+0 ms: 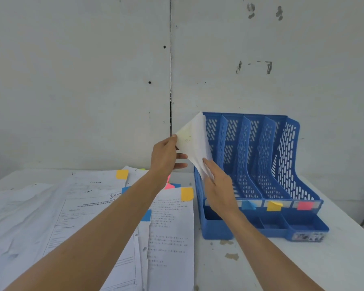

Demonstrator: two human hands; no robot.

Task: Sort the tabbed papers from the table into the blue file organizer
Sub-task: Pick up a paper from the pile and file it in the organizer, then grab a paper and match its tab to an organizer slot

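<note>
Sheet (194,139) at centre frame, entering leftmost slot of blue file organizer (290,148). Left hand (166,153) fingers pinch its upper edge; right hand (219,185) fingers grasp lower edge. Risk: limp sheet buckles against divider, misses slot.

1. The blue file organizer (219,227), at 3 o'clock of the paper spread, is moulded plastic. It is smooth with a low sheen, and its walls are pierced with slots.
2. The raised sheet (194,139) is thin matt paper, faintly see-through and creased.
3. The loose papers (170,227) are printed matt paper (rumpled in places).
4. The yellow tab (187,193) and its fellow tabs are coloured matt paper.
5. The label strip (286,203) on the organizer's front is pale and smooth. It carries paper tabs with curling edges.
6. The worktop (261,267) has a white matt painted finish, scuffed, with chipped brownish patches.
7. The wall (92,80), at 12 o'clock, is matt painted panels, marked and pitted.
</note>
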